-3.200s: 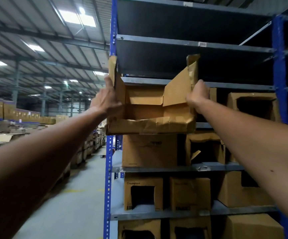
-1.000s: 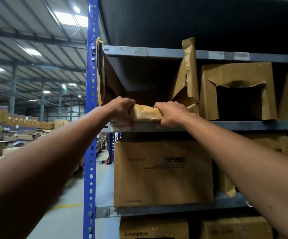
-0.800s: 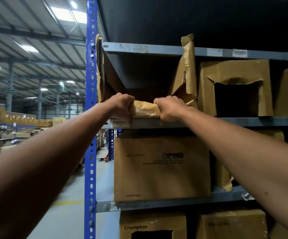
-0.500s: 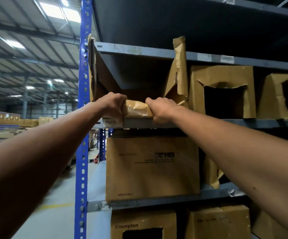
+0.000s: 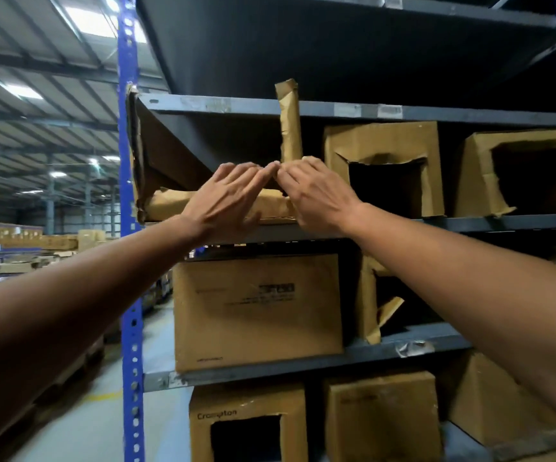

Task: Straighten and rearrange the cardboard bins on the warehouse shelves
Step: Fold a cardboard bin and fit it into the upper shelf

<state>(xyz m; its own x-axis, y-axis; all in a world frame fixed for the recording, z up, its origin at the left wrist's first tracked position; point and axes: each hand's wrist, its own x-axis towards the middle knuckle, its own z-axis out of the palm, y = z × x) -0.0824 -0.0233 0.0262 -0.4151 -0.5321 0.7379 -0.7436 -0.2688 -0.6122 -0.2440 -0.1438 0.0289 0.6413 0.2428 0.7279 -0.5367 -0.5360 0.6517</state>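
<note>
A torn, open-fronted cardboard bin (image 5: pixel 170 203) sits at the left end of the upper grey shelf (image 5: pixel 470 223), its crumpled front lip low and its right wall (image 5: pixel 289 125) standing up past the shelf above. My left hand (image 5: pixel 226 201) lies flat with fingers spread over the front lip. My right hand (image 5: pixel 316 195) is beside it, fingers extended, fingertips nearly meeting the left hand's. Neither hand grips the cardboard.
Two cut-out bins (image 5: pixel 383 165) (image 5: pixel 523 171) stand to the right on the same shelf. A closed carton (image 5: pixel 256 311) sits on the shelf below, with more bins (image 5: pixel 246 425) lower down. A blue upright (image 5: pixel 130 261) bounds the rack on the left; an aisle lies beyond.
Both hands have let go of the bin's front lip and opened out flat over it. The bin now sits fully back on the shelf.
</note>
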